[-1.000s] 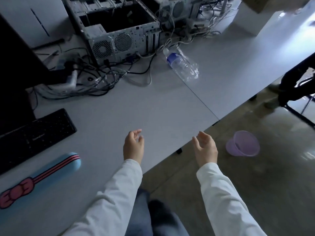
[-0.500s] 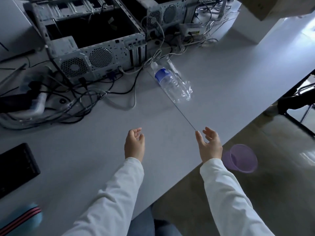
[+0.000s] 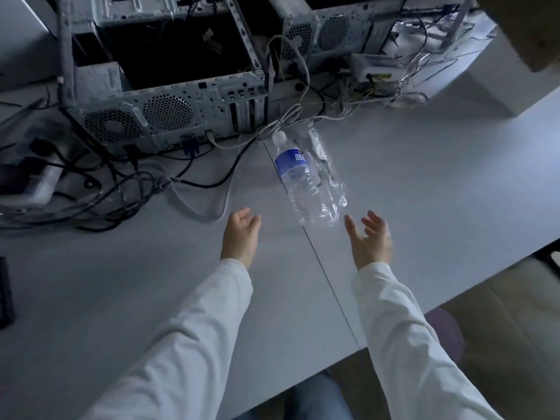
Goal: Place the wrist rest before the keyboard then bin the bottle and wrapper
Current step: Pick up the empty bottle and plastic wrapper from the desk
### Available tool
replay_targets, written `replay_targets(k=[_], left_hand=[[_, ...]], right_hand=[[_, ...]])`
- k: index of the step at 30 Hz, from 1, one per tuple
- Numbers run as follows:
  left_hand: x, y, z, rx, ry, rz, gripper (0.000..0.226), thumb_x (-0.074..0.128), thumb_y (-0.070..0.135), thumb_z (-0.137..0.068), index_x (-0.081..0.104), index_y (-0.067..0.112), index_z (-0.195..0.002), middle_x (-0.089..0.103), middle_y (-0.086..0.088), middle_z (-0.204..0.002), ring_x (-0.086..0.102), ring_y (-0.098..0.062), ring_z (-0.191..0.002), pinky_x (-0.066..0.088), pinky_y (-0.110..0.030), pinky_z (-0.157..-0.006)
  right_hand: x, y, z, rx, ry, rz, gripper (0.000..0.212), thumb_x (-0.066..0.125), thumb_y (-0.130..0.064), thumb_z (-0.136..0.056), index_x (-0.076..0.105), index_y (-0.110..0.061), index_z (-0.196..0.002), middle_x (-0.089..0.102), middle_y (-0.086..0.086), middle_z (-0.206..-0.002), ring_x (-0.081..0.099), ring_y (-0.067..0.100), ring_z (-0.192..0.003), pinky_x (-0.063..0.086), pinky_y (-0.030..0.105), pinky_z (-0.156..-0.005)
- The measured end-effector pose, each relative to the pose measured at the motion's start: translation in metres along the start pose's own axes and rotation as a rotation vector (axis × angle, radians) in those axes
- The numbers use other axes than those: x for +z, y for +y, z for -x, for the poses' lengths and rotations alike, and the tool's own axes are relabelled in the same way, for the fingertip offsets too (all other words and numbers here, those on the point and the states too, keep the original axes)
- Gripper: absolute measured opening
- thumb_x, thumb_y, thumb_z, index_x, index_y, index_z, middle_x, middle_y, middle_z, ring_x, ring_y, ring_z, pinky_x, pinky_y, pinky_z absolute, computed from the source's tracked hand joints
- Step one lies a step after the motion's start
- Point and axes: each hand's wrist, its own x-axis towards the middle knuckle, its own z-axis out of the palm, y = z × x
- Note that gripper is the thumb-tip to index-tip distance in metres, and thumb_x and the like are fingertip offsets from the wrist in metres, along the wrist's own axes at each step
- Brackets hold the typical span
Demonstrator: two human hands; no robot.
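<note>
A clear plastic bottle with a blue label and white cap lies on its side on the grey table. A clear crumpled wrapper lies along its right side, touching it. My left hand hovers open just below and left of the bottle's base. My right hand is open with fingers spread, just right of the base. Neither hand touches the bottle. A corner of the black keyboard shows at the left edge. The wrist rest is out of view.
Open computer cases and a tangle of cables fill the table's back and left. A purple bin sits on the floor under the table edge, partly hidden by my right sleeve. A cardboard box is at top right.
Both hands have moved forward across the table to either side of the bottle. The view swung right, so the wrist rest left the frame and the keyboard nearly did.
</note>
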Motion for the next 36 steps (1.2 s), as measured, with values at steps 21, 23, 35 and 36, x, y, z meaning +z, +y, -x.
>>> replay_targets(k=[21,23,35,36], left_hand=[[0.119,0.032,-0.062,-0.147,0.153,-0.005,0.085,0.073,0.052,-0.059,0.045,0.013,-0.128,0.063,-0.012,-0.122,0.063,-0.025,-0.109,0.049,-0.042,-0.097],[0.12,0.031,-0.066,-0.16,0.157,0.001,0.085,0.074,0.053,-0.056,0.048,0.013,-0.125,0.063,-0.008,-0.119,0.063,-0.022,-0.107,0.05,-0.039,-0.096],[0.113,0.026,-0.065,-0.168,0.057,0.045,0.078,0.073,0.056,-0.051,0.059,0.016,-0.116,0.068,-0.006,-0.115,0.065,-0.021,-0.107,0.05,-0.037,-0.097],[0.112,0.025,-0.063,-0.156,0.044,0.047,0.074,0.073,0.055,-0.052,0.061,0.016,-0.114,0.069,-0.007,-0.113,0.066,-0.021,-0.106,0.051,-0.034,-0.095]], right_hand=[[0.044,-0.023,-0.126,-0.134,-0.442,0.378,0.087,0.07,-0.048,-0.068,0.032,-0.016,-0.139,0.04,0.014,-0.136,0.032,0.031,-0.127,0.024,0.034,-0.109],[0.048,-0.022,-0.128,-0.153,-0.42,0.402,0.083,0.069,-0.048,-0.068,0.036,-0.016,-0.137,0.044,0.013,-0.134,0.034,0.031,-0.123,0.025,0.032,-0.106],[0.038,-0.022,-0.127,-0.045,-0.313,0.202,0.028,0.062,-0.029,-0.08,0.068,-0.014,-0.104,0.073,0.011,-0.104,0.059,0.031,-0.105,0.042,0.029,-0.087],[0.034,-0.022,-0.125,-0.024,-0.307,0.181,0.028,0.063,-0.028,-0.08,0.068,-0.014,-0.103,0.073,0.011,-0.104,0.06,0.029,-0.104,0.042,0.022,-0.081]])
